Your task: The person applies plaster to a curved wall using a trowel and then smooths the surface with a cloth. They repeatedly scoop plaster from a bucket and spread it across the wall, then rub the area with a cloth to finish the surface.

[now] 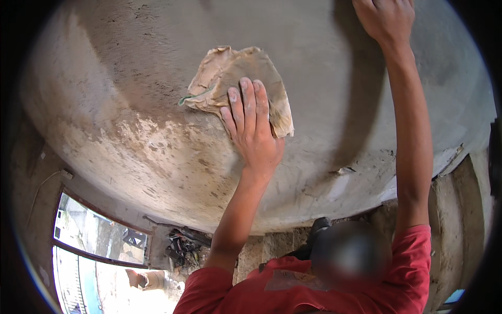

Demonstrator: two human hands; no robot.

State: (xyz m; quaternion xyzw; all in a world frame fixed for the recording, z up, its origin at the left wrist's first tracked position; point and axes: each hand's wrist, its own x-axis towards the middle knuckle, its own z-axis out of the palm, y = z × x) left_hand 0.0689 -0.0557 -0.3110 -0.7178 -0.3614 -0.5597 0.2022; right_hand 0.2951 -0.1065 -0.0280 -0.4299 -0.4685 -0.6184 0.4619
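Observation:
My left hand point(252, 128) presses a crumpled, beige, dirty cloth point(246, 65) against a grey plastered wall point(319, 68). The fingers lie long and close together over the cloth, with grey dust on their tips; the thumb is hidden. A thin green edge shows at the cloth's left corner. High at the upper right, my right hand point(386, 20) is raised close to the wall, its fingers cut off by the picture's top edge. Whether it holds anything is out of sight. The wall is smooth grey around the cloth, with rough, pale, flaking patches at its lower left.
At the lower left is a window or opening point(102, 227) with a dark frame. A dark heap of clutter point(188, 248) sits on the floor near the wall's foot. A brownish, pot-like object point(145, 280) is by the bright opening. Ledges point(455, 220) stand at the right.

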